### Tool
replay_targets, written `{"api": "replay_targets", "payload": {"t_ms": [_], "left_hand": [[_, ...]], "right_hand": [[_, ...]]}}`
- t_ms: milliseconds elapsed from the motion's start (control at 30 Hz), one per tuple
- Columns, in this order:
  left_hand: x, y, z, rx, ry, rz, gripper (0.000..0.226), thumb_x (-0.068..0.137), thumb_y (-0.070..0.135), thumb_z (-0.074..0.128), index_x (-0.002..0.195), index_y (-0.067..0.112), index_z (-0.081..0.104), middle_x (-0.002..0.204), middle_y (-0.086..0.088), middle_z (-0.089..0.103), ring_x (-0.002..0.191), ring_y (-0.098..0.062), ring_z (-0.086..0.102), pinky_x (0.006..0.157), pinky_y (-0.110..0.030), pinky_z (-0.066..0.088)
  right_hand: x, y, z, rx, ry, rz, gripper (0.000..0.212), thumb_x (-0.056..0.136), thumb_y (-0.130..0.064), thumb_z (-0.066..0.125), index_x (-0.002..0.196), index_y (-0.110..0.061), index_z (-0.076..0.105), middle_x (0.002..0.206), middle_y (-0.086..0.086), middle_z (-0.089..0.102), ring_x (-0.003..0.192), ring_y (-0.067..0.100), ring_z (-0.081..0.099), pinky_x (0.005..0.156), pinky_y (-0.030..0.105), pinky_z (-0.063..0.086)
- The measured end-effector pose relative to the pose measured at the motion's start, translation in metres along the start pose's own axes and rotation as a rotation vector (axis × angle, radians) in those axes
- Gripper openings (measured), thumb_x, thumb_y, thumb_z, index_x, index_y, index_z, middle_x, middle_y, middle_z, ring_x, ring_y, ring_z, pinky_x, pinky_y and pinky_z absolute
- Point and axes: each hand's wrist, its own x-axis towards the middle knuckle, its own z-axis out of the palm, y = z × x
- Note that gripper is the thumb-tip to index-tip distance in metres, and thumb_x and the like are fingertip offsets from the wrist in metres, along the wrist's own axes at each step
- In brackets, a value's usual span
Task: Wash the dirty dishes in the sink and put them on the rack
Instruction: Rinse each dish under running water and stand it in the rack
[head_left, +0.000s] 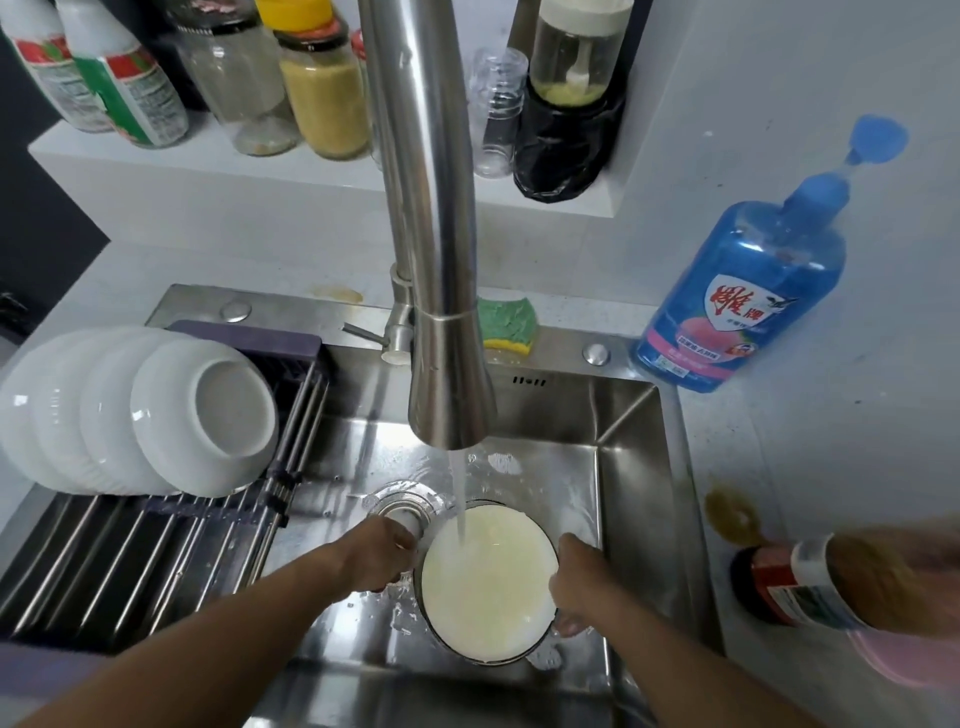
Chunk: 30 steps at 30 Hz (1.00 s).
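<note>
A round bowl (485, 587) with a dark outside and a pale inside sits low in the steel sink (628, 467), full of cloudy water. Water streams into it from the steel faucet (447, 395). My left hand (376, 553) grips the bowl's left rim and my right hand (574, 584) grips its right rim. Several white bowls (202, 415) lie stacked on their sides on the rack (156, 551) over the sink's left half.
A green and yellow sponge (509, 325) lies behind the faucet. A blue dish soap bottle (743, 291) stands at the sink's right back corner. A brown sauce bottle (831, 587) lies on the right counter near a brown stain. Jars and bottles line the back shelf.
</note>
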Motion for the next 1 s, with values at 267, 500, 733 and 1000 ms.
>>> {"api": "replay_targets", "payload": {"t_ms": [267, 500, 733, 1000], "left_hand": [[-0.011, 0.001, -0.006, -0.030, 0.029, -0.033, 0.018, 0.094, 0.005, 0.061, 0.109, 0.009, 0.070, 0.084, -0.013, 0.066, 0.069, -0.021, 0.056, 0.055, -0.026, 0.042], [-0.035, -0.001, -0.006, -0.224, -0.044, -0.065, 0.032, 0.096, 0.018, 0.067, 0.126, 0.010, 0.058, 0.093, -0.010, 0.068, 0.076, -0.018, 0.061, 0.065, -0.027, 0.054], [-0.071, 0.017, -0.018, -0.681, -0.197, -0.061, 0.024, 0.104, 0.018, 0.056, 0.125, 0.006, 0.057, 0.109, -0.019, 0.076, 0.089, -0.033, 0.075, 0.075, -0.047, 0.063], [-0.097, 0.045, -0.047, -0.757, -0.068, 0.075, 0.026, 0.104, 0.004, 0.050, 0.130, 0.009, 0.053, 0.115, -0.025, 0.071, 0.100, -0.045, 0.071, 0.069, -0.057, 0.062]], "right_hand": [[-0.012, -0.015, -0.024, 0.081, -0.073, -0.068, 0.029, 0.089, -0.003, 0.041, 0.112, -0.017, 0.049, 0.105, 0.009, 0.059, 0.072, 0.037, 0.074, 0.058, 0.051, 0.063], [-0.027, -0.022, -0.040, 0.229, -0.211, -0.076, 0.046, 0.090, 0.007, 0.037, 0.121, -0.023, 0.054, 0.100, 0.008, 0.066, 0.064, 0.031, 0.073, 0.055, 0.042, 0.062], [-0.054, -0.052, -0.048, 0.349, -0.239, -0.089, 0.048, 0.098, 0.007, 0.041, 0.137, -0.021, 0.049, 0.103, 0.012, 0.066, 0.066, 0.026, 0.072, 0.059, 0.039, 0.063], [-0.087, -0.095, -0.080, 0.278, 0.057, -0.302, 0.034, 0.099, -0.008, 0.055, 0.127, -0.028, 0.060, 0.112, 0.010, 0.068, 0.088, 0.034, 0.072, 0.068, 0.044, 0.065]]}}
